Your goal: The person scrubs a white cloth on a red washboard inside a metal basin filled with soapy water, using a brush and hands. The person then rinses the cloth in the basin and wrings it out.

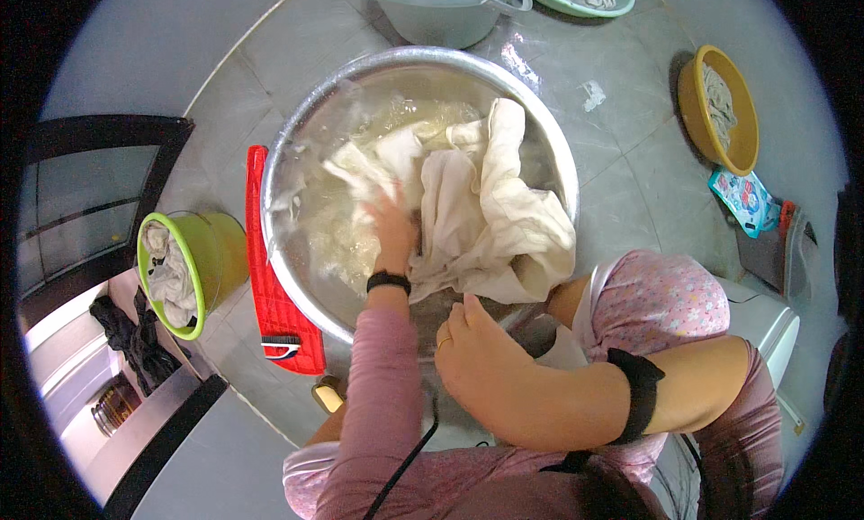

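A large round metal basin (418,59) stands on the floor before me, with cloudy, foamy water inside. My left hand (393,226), blurred and wearing a black wristband, reaches into it with fingers apart over wet white cloth (358,165). A bunched off-white garment (520,229) rises above the water on the right side and leans against the basin wall. At the near rim, my right hand (482,354) has its fingertips at the garment's lower edge. Its thumb and palm are hidden, so a grip cannot be made out.
A red washboard (260,250) lies left of the basin, a scrub brush (280,346) on its lower end. Beyond it stands a green bucket (226,250) of cloth. A blue tub (439,23) is behind; a yellow basin (746,135) and detergent pouch (742,199) are at right.
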Motion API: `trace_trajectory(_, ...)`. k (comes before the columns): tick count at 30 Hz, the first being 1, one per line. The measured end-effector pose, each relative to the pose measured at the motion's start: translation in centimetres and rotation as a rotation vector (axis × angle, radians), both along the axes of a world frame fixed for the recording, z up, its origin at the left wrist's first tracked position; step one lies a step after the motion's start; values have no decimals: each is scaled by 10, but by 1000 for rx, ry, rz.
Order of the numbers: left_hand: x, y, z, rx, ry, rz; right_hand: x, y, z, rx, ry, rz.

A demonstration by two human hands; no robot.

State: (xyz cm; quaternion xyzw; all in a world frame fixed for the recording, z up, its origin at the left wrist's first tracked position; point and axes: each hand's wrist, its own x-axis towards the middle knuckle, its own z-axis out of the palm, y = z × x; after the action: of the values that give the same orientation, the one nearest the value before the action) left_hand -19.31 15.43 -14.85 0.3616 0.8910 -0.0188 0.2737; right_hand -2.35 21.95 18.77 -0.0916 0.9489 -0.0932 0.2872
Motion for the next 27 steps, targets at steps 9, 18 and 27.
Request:
trace_trajectory(9,-26,-32,2,-341,-100,339,-4,1,-3,53,-47,-46)
trace_trajectory(18,1,3,40,-56,412,-468,6,5,0,-27,-138,29)
trace_trajectory(27,-30,-23,-22,-285,63,149,-4,1,-7,13,-49,-57)
